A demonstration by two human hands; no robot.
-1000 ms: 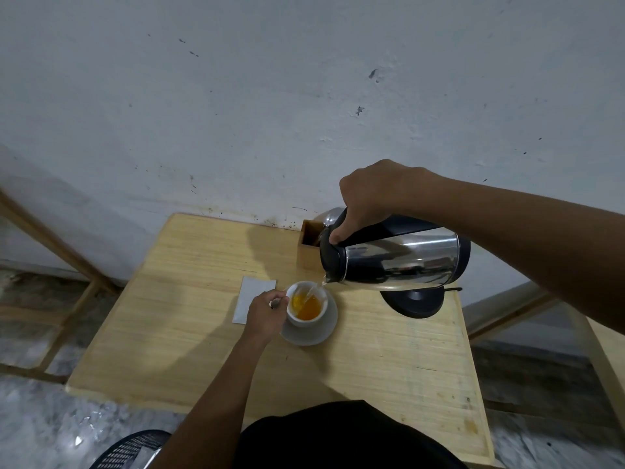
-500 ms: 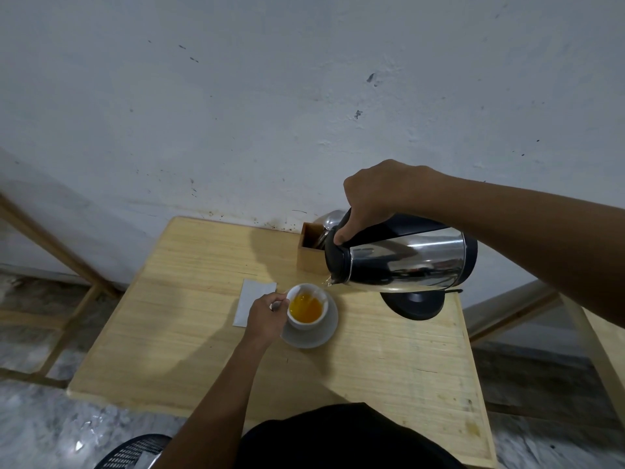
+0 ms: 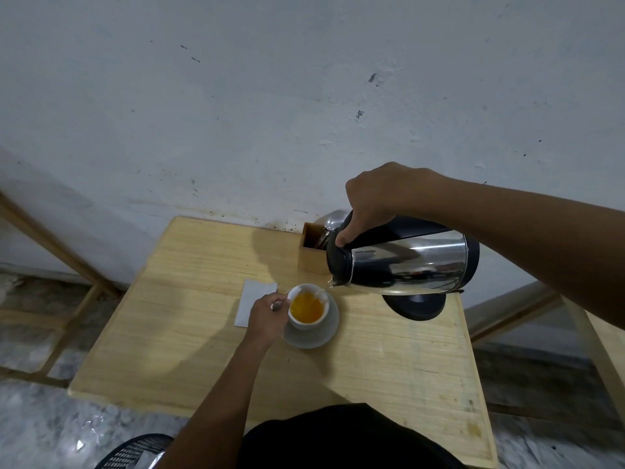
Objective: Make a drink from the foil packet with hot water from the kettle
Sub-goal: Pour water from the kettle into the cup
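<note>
Pour into cup, in progress.
Right hand point(image 3: 385, 194) grips tilted steel kettle point(image 3: 406, 265); left hand point(image 3: 267, 316) pinches white ceramic cup point(image 3: 307, 309), orange liquid near full. Risk: overflow onto saucer point(image 3: 324, 336), scalding fingers. Foil packet point(image 3: 252, 301) just beside.

Plain home corner; scuffed white wall point(image 3: 270, 96); small wooden table point(image 3: 189, 326); kettle point(image 3: 406, 265).
</note>
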